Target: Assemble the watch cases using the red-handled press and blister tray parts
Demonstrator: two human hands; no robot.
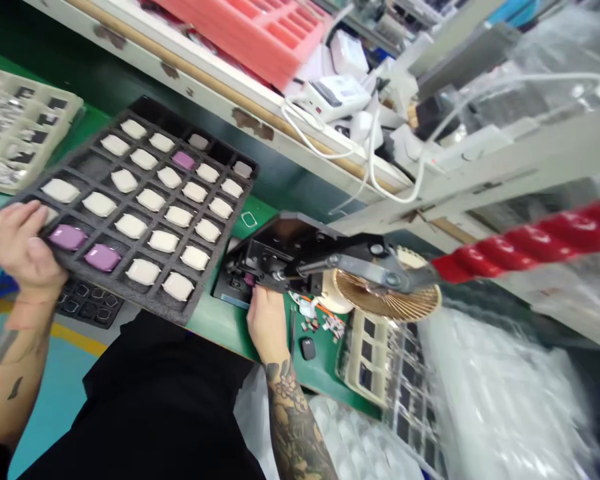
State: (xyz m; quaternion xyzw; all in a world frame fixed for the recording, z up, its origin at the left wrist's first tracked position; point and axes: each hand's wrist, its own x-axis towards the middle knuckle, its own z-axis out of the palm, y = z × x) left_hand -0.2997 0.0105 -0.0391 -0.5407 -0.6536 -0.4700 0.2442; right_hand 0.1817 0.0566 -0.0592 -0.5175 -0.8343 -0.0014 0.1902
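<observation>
My left hand (17, 243) grips the near left corner of a black foam tray (87, 183), thumb on top, next to two purple pieces (85, 248). The tray's cells hold several cream-white pieces (153, 199) and one more purple piece (183, 160). My right hand (266, 319) reaches under the black lever press (300, 257), its fingers hidden at the press's base where a small purple piece (251, 279) sits. The press's red-wrapped handle (525, 241) sticks out to the right.
A beige tray (15, 130) of dark parts lies at far left. Another beige tray (367, 357) and clear plastic bags (490, 400) lie at right. A tape reel (390, 303) sits behind the press. A shelf above carries a pink tray (253, 30), white devices and cables.
</observation>
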